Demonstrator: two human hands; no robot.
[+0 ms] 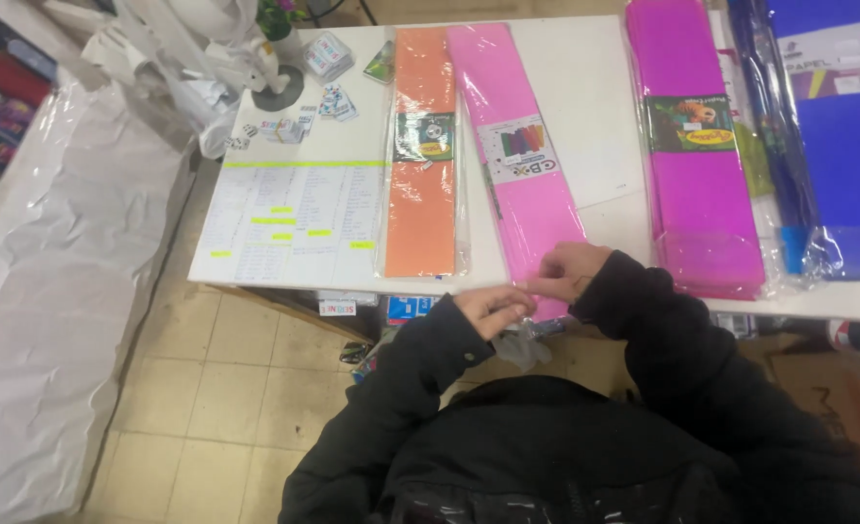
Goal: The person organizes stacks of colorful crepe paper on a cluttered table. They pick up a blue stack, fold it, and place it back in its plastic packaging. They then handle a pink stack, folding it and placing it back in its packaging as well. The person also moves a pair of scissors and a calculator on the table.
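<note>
Pink crepe paper in a clear wrapper is handled at the white surface edge.
Its near end is pinched by the right hand; the left hand is closed just beside, beside an orange pack.

2 paper packs side by side on table, printed sheet left
</note>
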